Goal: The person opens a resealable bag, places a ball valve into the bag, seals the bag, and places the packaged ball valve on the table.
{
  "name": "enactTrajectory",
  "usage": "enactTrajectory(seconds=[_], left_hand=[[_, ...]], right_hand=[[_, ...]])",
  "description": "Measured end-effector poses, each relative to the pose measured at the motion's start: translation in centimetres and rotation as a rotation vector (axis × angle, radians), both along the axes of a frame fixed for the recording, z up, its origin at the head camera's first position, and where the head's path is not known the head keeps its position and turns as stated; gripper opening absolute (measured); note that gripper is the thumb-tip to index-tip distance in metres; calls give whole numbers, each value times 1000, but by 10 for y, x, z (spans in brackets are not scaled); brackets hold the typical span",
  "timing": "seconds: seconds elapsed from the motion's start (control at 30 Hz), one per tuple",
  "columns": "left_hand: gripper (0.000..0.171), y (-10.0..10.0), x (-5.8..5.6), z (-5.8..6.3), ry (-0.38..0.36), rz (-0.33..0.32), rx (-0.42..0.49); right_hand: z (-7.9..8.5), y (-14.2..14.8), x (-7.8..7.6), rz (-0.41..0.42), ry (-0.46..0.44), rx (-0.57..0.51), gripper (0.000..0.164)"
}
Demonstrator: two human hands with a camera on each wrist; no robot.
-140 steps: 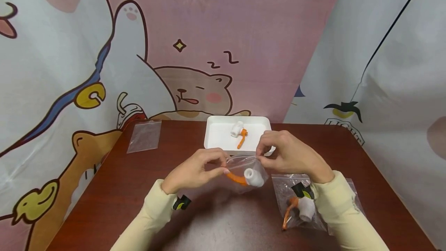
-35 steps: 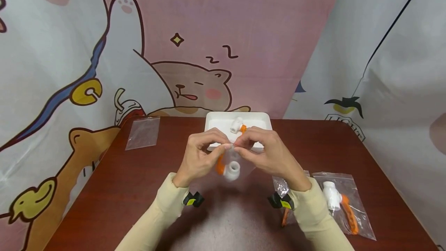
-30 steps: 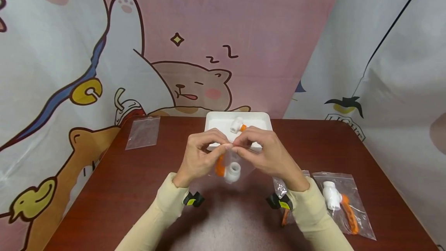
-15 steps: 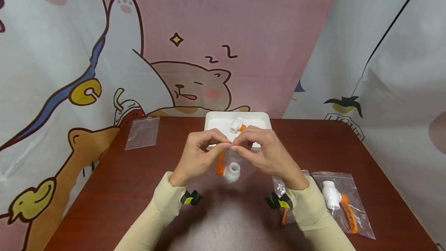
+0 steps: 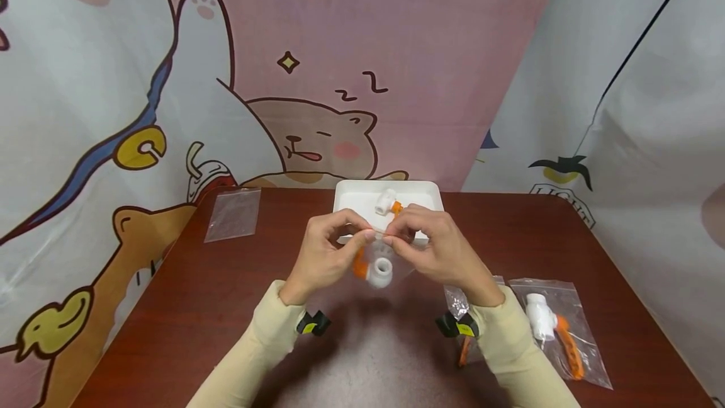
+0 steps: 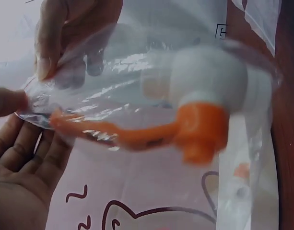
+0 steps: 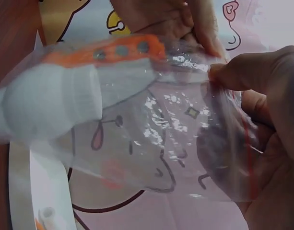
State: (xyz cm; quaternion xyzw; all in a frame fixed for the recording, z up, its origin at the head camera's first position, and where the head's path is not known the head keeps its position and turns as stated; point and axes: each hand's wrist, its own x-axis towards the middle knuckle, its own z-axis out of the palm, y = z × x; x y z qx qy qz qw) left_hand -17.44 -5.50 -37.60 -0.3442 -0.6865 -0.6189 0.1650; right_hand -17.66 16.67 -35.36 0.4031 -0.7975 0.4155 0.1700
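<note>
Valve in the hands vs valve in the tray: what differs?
The held valve is inside a clear bag; the tray valve looks unbagged. The held valve hangs below the left hand and right hand; the tray valve lies in the white tray. Both are white and orange.

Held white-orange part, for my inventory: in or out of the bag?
In: the clear bag encloses the part in both wrist views.

A big letter Z point(image 5: 375, 82) and a small letter Z point(image 5: 345, 95) are on the pink cloth point(image 5: 453, 49), over a sleeping bear point(image 5: 323, 137). A word like LIGHT point(image 5: 557, 191) is on the white cloth point(image 5: 640, 162), partly hidden by the worktop point(image 5: 226, 307).
</note>
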Motion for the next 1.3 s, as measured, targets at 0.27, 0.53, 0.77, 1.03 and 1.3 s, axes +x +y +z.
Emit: enactTrajectory(seconds=[0.27, 0.53, 0.77, 1.03, 1.3], left_hand=[[4, -3, -2, 2, -12, -43, -149], [8, -2, -4, 2, 125, -9, -160], [7, 0, -3, 0, 97, -6, -88], [9, 0, -2, 4, 64, -31, -199], [9, 0, -3, 3, 151, -29, -190]], right_hand=[[4, -1, 2, 10, 6, 31, 11], [-1, 0, 2, 13, -45, 20, 16], [-6, 3, 0, 11, -57, 9, 15], [0, 3, 1, 37, 7, 32, 13], [-3, 5, 1, 52, -3, 37, 14]])
